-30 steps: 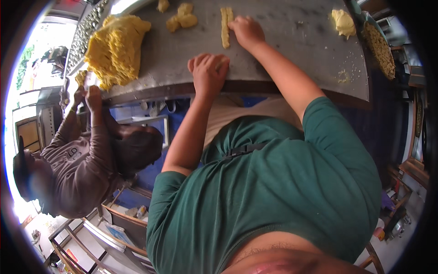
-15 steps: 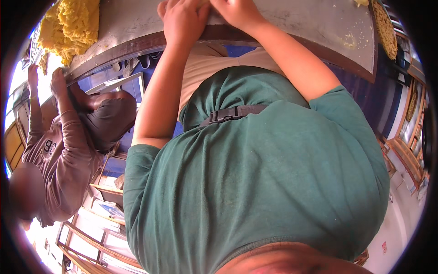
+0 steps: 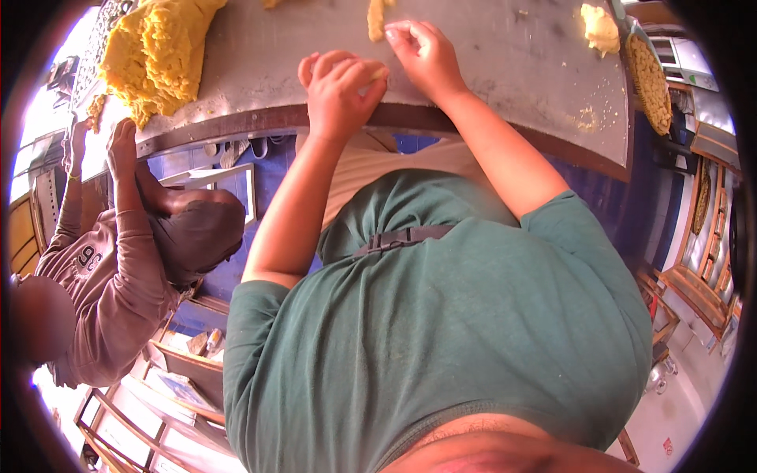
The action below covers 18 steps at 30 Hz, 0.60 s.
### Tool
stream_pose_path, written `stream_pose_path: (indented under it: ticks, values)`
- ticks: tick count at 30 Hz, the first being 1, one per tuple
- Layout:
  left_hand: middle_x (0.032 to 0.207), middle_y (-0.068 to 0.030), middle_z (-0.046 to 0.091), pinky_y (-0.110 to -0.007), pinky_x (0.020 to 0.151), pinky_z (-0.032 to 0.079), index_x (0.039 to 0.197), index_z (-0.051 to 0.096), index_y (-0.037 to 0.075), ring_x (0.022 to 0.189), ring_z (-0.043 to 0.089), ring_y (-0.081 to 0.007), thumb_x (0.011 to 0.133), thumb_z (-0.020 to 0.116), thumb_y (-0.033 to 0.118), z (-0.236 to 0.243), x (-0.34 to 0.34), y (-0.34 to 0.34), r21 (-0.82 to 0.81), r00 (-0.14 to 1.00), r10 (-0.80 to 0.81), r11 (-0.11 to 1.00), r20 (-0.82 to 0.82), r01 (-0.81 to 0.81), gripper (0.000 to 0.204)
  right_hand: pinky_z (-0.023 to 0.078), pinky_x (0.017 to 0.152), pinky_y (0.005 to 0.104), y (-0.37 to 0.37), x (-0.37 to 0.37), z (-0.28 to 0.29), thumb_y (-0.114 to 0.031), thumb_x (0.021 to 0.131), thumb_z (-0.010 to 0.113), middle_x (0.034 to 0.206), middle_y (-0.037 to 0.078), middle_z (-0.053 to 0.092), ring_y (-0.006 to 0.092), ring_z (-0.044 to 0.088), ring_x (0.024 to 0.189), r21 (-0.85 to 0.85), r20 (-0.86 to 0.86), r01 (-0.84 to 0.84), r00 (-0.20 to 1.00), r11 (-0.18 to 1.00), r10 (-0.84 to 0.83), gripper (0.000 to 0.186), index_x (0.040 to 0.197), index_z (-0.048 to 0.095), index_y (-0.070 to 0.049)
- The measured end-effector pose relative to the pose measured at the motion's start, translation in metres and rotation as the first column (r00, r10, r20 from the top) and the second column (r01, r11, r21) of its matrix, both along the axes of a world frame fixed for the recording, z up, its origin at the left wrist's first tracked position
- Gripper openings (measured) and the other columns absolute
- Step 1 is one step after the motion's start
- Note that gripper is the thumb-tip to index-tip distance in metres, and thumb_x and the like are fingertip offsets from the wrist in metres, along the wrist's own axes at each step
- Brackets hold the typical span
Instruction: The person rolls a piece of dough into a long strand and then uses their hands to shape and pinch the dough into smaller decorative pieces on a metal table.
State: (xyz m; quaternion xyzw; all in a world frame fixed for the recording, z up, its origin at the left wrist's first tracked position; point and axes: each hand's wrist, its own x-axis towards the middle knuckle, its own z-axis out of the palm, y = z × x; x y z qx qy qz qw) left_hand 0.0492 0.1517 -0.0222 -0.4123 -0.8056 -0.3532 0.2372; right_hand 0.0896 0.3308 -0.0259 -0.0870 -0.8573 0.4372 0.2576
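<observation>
At twelve o'clock on the worktop (image 3: 512,63), a dough strip (image 3: 377,21) is seen beside the right hand (image 3: 430,63), fingers half-bent, hold unclear; a pale piece (image 3: 378,75) is pinched by the left hand (image 3: 339,93), fingers curled.

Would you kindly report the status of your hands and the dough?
Left hand apparently pinching small pale piece; right hand beside dough strip's near end, contact unclear; nothing visibly in the way.

1. Illumination: strong glare at the upper left, bleaching the left rim to white.
2. Metal tabletop (image 3: 512,67), upper centre: diffuse sheen, pinkish cast.
3. Fisheye distortion: table edge (image 3: 260,119) bowed; corners black from vignetting.
4. Co-worker's head (image 3: 43,319), left: blurred.
5. Blue surface (image 3: 631,217), right of centre: dimmer, shaded.
</observation>
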Motion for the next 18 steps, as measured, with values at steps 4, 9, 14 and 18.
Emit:
stream_pose_path:
  ticks: [4, 9, 14, 18]
  values:
    - [0.087, 0.0045, 0.074, -0.045, 0.103, 0.036, 0.091, 0.077, 0.022, 0.103, 0.064, -0.0182, 0.085, 0.078, 0.029, 0.002, 0.003, 0.007, -0.061, 0.999, 0.008, 0.998, 0.034, -0.005, 0.01, 0.054, 0.084, 0.04, 0.041, -0.034, -0.015, -0.018, 0.097, 0.063, 0.101, 0.013, 0.071, 0.0307, 0.067, 0.094, 0.304, 0.046, 0.071, 0.995, 0.95, -0.089, 0.029, 0.124, 0.07, -0.011]
    - [0.088, 0.0032, 0.074, -0.045, 0.102, 0.037, 0.093, 0.077, 0.021, 0.103, 0.064, -0.02, 0.087, 0.076, 0.031, 0.007, 0.0, 0.003, -0.07, 0.999, 0.006, 0.998, 0.049, -0.002, 0.012, 0.053, 0.082, 0.0461, 0.046, -0.061, -0.002, -0.025, 0.094, 0.063, 0.105, 0.018, 0.07, 0.0371, 0.067, 0.103, 0.558, 0.221, -0.027, 0.968, 0.83, -0.117, 0.019, 0.103, 0.07, -0.01]
    - [0.102, 0.0014, 0.07, -0.048, 0.105, 0.033, 0.104, 0.073, 0.022, 0.107, 0.061, -0.0217, 0.09, 0.073, 0.033, -0.005, 0.001, 0.0, -0.045, 0.989, 0.059, 0.998, 0.137, -0.054, 0.018, 0.053, 0.087, 0.0369, 0.02, -0.024, 0.012, -0.026, 0.099, 0.065, 0.104, 0.014, 0.07, 0.0278, 0.068, 0.095, 0.172, 0.223, -0.048, 0.975, 0.984, 0.008, 0.034, 0.13, 0.065, -0.011]
    - [0.106, 0.0012, 0.072, -0.047, 0.108, 0.033, 0.129, 0.064, 0.022, 0.111, 0.061, -0.0211, 0.086, 0.074, 0.023, 0.005, 0.002, 0.005, -0.08, 0.964, 0.028, 0.997, 0.264, -0.007, 0.044, 0.054, 0.076, 0.0327, -0.004, 0.024, -0.013, -0.032, 0.097, 0.072, 0.087, 0.007, 0.07, 0.0129, 0.065, 0.082, -0.441, 0.108, -0.276, 0.928, 0.854, 0.356, 0.03, 0.11, 0.066, -0.006]
